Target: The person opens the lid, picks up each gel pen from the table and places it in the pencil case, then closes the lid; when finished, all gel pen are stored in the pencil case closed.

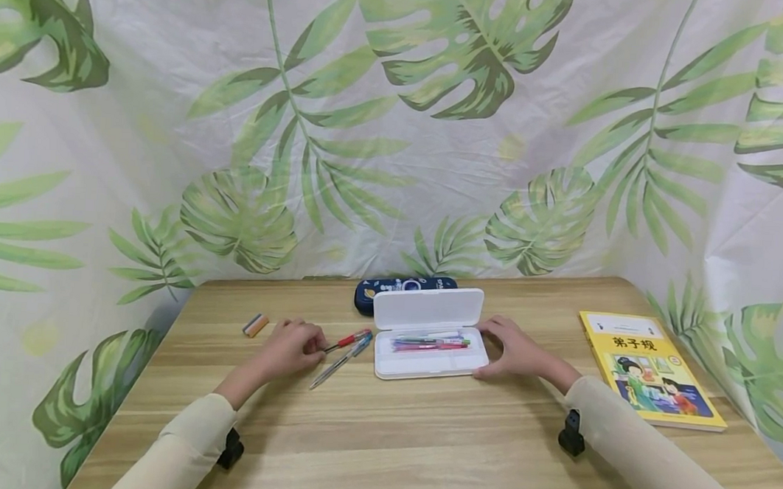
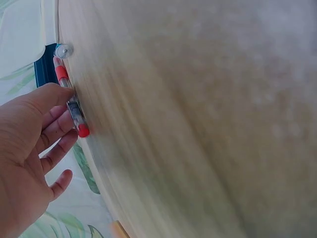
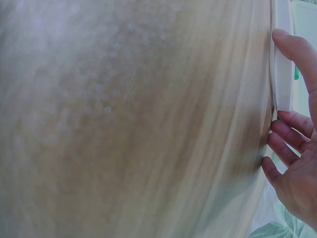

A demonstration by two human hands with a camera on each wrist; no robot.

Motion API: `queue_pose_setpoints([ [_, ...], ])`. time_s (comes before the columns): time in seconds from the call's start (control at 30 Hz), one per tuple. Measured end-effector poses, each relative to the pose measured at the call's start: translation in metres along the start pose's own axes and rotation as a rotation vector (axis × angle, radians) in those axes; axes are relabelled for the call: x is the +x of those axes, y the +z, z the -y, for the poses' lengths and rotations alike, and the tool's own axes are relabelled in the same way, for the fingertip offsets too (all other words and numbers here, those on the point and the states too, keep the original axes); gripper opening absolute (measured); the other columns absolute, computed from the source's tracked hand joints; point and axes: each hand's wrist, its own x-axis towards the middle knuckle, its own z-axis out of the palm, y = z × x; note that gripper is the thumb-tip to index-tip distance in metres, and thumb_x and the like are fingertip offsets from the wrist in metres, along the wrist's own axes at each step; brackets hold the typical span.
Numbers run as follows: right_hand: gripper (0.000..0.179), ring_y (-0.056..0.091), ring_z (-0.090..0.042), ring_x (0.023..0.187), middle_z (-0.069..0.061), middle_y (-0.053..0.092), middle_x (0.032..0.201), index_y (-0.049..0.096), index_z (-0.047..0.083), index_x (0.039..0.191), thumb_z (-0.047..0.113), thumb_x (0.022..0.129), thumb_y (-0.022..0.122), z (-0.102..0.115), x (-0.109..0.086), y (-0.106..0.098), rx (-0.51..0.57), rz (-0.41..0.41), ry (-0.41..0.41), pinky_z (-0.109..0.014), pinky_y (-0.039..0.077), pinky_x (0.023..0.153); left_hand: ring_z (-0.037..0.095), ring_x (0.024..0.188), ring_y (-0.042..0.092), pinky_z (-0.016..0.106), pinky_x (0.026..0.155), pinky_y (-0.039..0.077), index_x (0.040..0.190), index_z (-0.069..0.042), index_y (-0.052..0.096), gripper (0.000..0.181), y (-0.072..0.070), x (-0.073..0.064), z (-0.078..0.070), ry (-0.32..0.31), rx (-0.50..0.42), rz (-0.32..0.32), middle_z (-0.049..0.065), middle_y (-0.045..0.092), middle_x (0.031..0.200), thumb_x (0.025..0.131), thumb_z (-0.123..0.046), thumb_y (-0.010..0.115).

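Note:
My left hand pinches a red-capped pen between thumb and forefinger, low over the table; in the left wrist view the other fingers are spread apart. A clear pen with a blue cap lies slantwise beside it. A white pencil case sits to the right with its lid raised and several pens inside. My right hand grips the right end of this case, the thumb at the front corner and the forefinger at the back corner. The right wrist view shows the thumb along the case's side.
Behind the raised lid lies a navy pencil case with a space print. A small striped block is left of my left hand. On the right side of the wooden table lies a yellow book. A leaf-patterned curtain hangs behind.

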Motion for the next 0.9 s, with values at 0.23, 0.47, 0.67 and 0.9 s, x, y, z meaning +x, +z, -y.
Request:
queue_pose_setpoints([
  [0.23,0.086,0.049,-0.03,0.123,-0.012,0.056,0.127,0.058,0.004,0.138,0.044,0.07,0.091,0.001,0.0,-0.001,0.021,0.007,0.006,-0.055,0.039,0.108,0.014,0.08,0.05,0.065,0.097,0.039,0.087,-0.013,0.069,0.01,-0.002,0.001,-0.002,0.011,0.06,-0.041,-0.005,0.062,0.076,0.084,-0.008,0.078],
  [0.47,0.085,0.049,-0.028,0.124,-0.01,0.056,0.128,0.058,0.006,0.138,0.047,0.071,0.09,0.0,0.0,0.0,0.01,0.004,0.005,-0.055,0.039,0.109,0.014,0.077,0.052,0.058,0.091,0.04,0.085,-0.013,0.068,0.011,-0.008,-0.002,-0.003,0.034,0.065,-0.097,-0.005,0.062,0.076,0.082,-0.008,0.077],
  [0.67,0.085,0.049,-0.028,0.123,-0.01,0.056,0.127,0.058,0.005,0.138,0.046,0.07,0.091,0.002,-0.001,-0.001,0.009,0.002,0.004,-0.054,0.039,0.108,0.012,0.076,0.048,0.057,0.089,0.042,0.085,-0.013,0.067,0.013,-0.015,-0.005,-0.006,0.061,0.05,-0.115,-0.006,0.061,0.074,0.082,-0.007,0.078],
  [0.9,0.085,0.049,-0.028,0.123,-0.011,0.057,0.128,0.058,0.004,0.137,0.045,0.071,0.091,0.003,-0.001,-0.001,0.005,-0.002,0.0,-0.054,0.039,0.108,0.01,0.076,0.048,0.049,0.083,0.043,0.084,-0.015,0.066,0.015,-0.022,-0.006,-0.012,0.102,0.059,-0.155,-0.009,0.059,0.073,0.081,-0.006,0.079],
])
